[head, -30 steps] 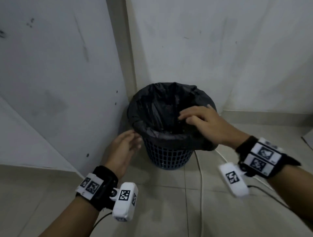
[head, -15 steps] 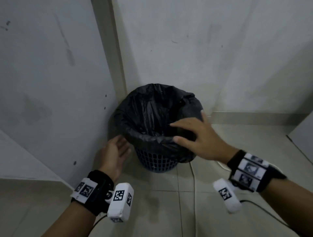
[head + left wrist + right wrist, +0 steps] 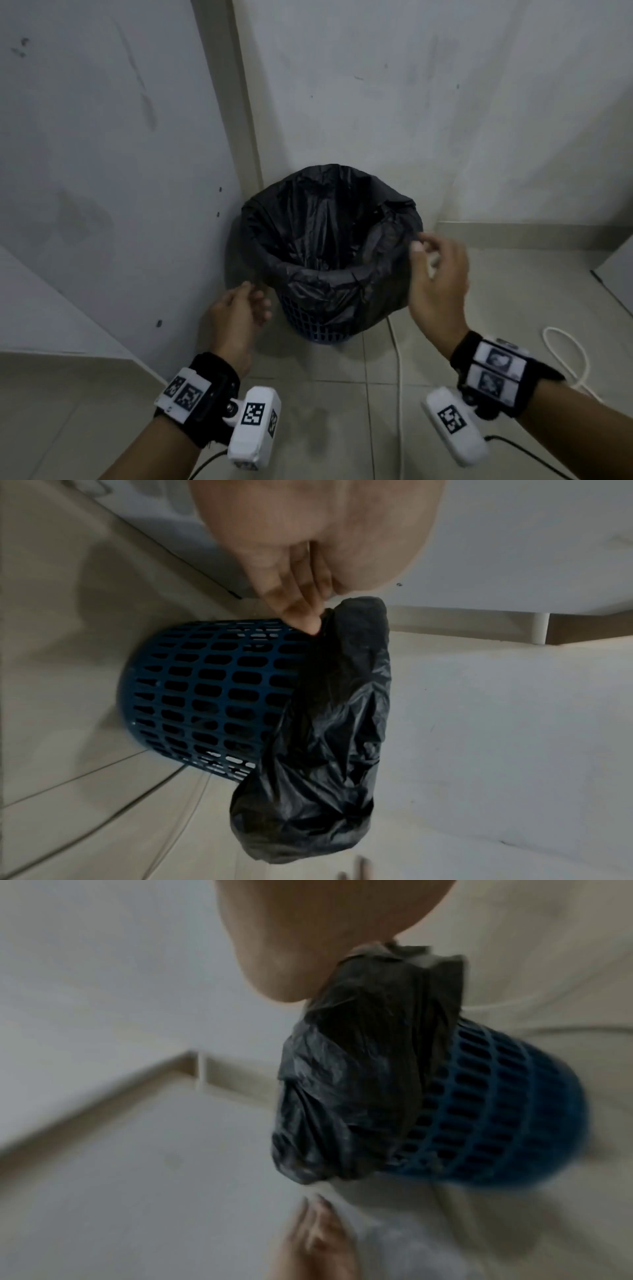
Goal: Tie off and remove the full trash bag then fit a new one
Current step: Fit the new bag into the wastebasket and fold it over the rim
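Two hands work at a black trash bag (image 3: 329,240) that lines a blue lattice bin (image 3: 315,325) standing on the tiled floor (image 3: 342,428) in the corner where two pale walls meet. The right hand (image 3: 440,277) has its grip clamped on the bag's folded-over edge at the bin's right rim, thumb and fingers pinching a bunch of film; the right wrist view, badly blurred, shows the bag (image 3: 359,1069) gathered up against that hand (image 3: 308,934) with the bin (image 3: 496,1110) below it. The left hand (image 3: 239,308) sits at the bin's left side with its fingers curled. In the left wrist view, the fingertips (image 3: 301,618) touch the hem of the bag (image 3: 335,723) where it hangs over the bin (image 3: 205,691); whether that grip is closed on the film or only touching it I cannot tell.

A white cable (image 3: 399,394) runs along the floor just right of the bin and loops further right. A pale skirting strip (image 3: 531,233) runs along the foot of the right wall. A low pale slab (image 3: 51,308) slants along the left wall. Each wrist carries a black band with white blocks printed in black-and-white square code patterns; no readable words show anywhere.
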